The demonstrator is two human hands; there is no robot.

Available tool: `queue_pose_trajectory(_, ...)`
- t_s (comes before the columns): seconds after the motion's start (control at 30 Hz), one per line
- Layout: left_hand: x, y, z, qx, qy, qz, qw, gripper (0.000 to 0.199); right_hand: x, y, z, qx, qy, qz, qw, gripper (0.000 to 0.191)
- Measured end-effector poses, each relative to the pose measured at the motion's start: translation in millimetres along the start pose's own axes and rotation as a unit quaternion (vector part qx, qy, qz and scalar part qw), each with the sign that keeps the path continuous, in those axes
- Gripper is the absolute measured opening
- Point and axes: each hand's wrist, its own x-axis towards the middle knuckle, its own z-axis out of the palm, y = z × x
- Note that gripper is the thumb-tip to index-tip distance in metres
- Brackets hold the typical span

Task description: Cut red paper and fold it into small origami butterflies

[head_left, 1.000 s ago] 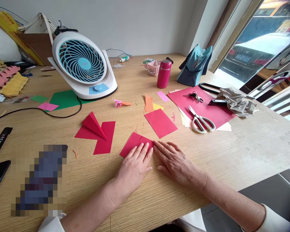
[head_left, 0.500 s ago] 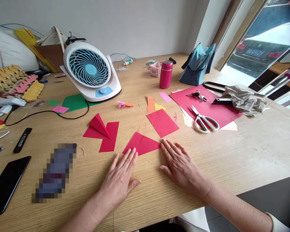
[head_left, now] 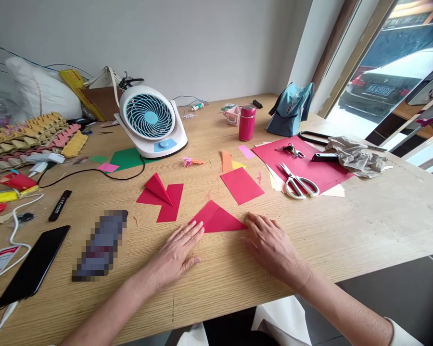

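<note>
A folded sheet of red paper lies flat on the table in front of me, a crease line running across it. My left hand rests with fingers stretched over its left corner. At the right tip, the fingertips of my right hand touch the paper, its fingers extended over the tabletop. Just beyond is a flat red paper rectangle. To the left, a pleated red paper piece with a pointed fold overlaps a red strip.
White-handled scissors and keys lie on a large red sheet. Behind stand a white fan, a pink flask and a blue bag. A black phone and marker are at left.
The camera view has shifted, so the table's things appear farther right on the left side. Both hands stay at the folded paper, which now lies with its lower edge nearly level.
</note>
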Motion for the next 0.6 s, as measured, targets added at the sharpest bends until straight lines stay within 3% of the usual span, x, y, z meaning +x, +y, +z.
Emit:
queue_pose_trajectory(0.13,2.7,-2.0,-2.3,-0.075,0.044,-0.011,0.996,0.045,1.2,-11.0,-9.2,0.074,-0.013,-0.008,0.997,0.039)
queue_pose_trajectory(0.3,19.0,-5.1,-2.6,-0.103,0.114,-0.055,0.987,0.023,8.0,-32.9,-7.8,0.051,-0.032,-0.039,0.997,0.026)
queue_pose_trajectory(0.37,26.1,-11.2,-5.2,-0.072,0.111,-0.013,0.991,0.021,8.3,-38.3,-7.4,0.052,-0.044,-0.041,0.997,0.02)
queue_pose_trajectory(0.5,37.8,-23.2,-11.6,0.012,0.091,0.133,0.987,0.024,6.4,-41.7,-7.0,0.06,-0.067,-0.023,0.996,0.017)
queue_pose_trajectory(0.6,44.6,-24.9,-11.6,0.01,0.089,0.129,0.988,0.022,8.1,-39.5,-3.5,0.095,-0.056,0.007,0.994,0.028)
